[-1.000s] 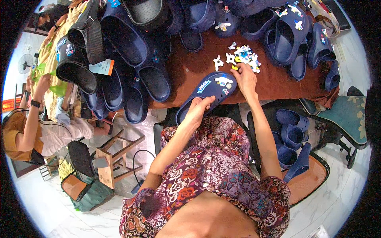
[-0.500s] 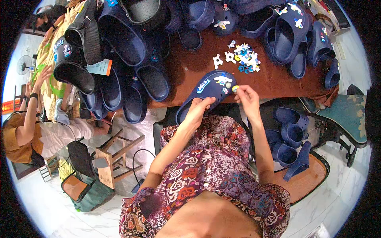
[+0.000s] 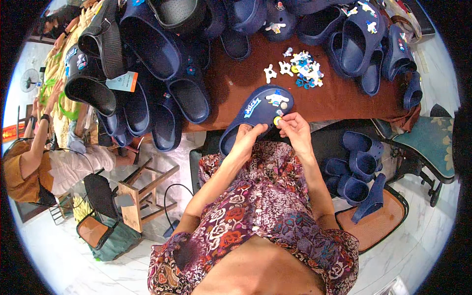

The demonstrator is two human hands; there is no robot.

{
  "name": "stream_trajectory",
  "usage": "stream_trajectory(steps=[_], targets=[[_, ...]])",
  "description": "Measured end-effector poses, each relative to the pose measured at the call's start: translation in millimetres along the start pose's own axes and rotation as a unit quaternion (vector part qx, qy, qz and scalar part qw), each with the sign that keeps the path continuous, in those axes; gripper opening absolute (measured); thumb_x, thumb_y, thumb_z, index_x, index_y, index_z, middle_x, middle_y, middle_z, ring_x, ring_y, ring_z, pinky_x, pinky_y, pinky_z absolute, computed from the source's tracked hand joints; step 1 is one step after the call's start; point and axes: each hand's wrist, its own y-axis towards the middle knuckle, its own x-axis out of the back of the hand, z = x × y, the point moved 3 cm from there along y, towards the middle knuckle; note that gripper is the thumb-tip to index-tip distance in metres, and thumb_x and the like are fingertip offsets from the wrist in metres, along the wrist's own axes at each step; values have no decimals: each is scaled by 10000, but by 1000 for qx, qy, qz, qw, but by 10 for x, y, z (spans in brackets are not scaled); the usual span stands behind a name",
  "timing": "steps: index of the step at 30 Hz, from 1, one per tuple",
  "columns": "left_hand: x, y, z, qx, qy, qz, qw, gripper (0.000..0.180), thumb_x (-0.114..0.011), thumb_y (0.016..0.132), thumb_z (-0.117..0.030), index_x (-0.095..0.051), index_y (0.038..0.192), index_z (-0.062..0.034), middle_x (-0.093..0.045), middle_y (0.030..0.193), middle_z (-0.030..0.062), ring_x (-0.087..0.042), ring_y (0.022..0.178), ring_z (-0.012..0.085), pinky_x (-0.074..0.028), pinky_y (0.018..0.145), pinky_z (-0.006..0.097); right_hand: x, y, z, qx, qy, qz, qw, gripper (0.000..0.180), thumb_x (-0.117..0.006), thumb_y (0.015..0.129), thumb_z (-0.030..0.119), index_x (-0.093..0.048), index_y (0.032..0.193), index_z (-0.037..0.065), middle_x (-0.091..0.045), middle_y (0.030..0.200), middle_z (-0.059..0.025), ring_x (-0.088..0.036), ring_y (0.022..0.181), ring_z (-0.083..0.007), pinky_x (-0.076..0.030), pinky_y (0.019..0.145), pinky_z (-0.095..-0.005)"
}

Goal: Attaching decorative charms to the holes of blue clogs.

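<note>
A navy foam clog (image 3: 255, 106) rests tilted at the table's near edge. My left hand (image 3: 248, 136) grips its near side, thumb on top. Between the fingertips of my right hand (image 3: 297, 131) is a small yellow shoe charm (image 3: 277, 121), held against the side of the clog's toe part. A blue-and-white lettered charm (image 3: 252, 107) and a white, long-eared figure charm (image 3: 276, 98) sit on the clog's upper, with small round charms beside them. Beyond the clog lies a pile of white, blue and yellow charms (image 3: 307, 70), with white ones lying loose beside it.
Navy and black clogs (image 3: 152, 46) crowd the table's left and far side; more navy clogs (image 3: 361, 42) stand at its right. Below right, several navy clogs (image 3: 361, 164) sit by a chair (image 3: 427, 147). Someone in a brown top (image 3: 24, 172) works at far left, near a wooden stool (image 3: 132, 204).
My right hand has moved left and nearer with the yellow charm, from beside the toe tip to the side of the clog. My left hand keeps its grip.
</note>
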Motion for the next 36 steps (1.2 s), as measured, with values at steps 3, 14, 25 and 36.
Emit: stream_trajectory(steps=[3,14,25,36], targets=[[-9,-25,0,-8,-16,-23,1000,138,-738,809,-131,-634,787,-43,-660,812,12,-587,765,93,-440,750,272,10,11,-19,-24,15,8,1000,208,-701,900,170,-576,1007,43,-672,845,-48,-605,693,-77,-501,618,-217],[1,-7,215,-57,13,27,998,255,-679,855,-68,-646,1087,29,-681,1042,58,-617,926,113,-478,850,278,45,-27,7,-51,36,23,998,176,-714,884,165,-603,954,48,-671,830,-42,-603,703,-76,-497,623,-216],[9,-39,350,-73,67,2,995,270,-684,861,-77,-632,1091,54,-687,1012,86,-626,886,120,-496,791,271,36,-62,-56,-80,72,11,994,177,-719,879,146,-573,925,57,-659,840,-48,-618,727,-85,-538,626,-225],[-62,-94,301,-131,81,16,988,267,-668,858,-55,-626,1098,56,-686,1033,90,-622,907,116,-490,791,265,36,-92,-140,34,44,-4,998,135,-675,914,110,-561,927,40,-651,883,-38,-617,776,-78,-562,693,-239]])
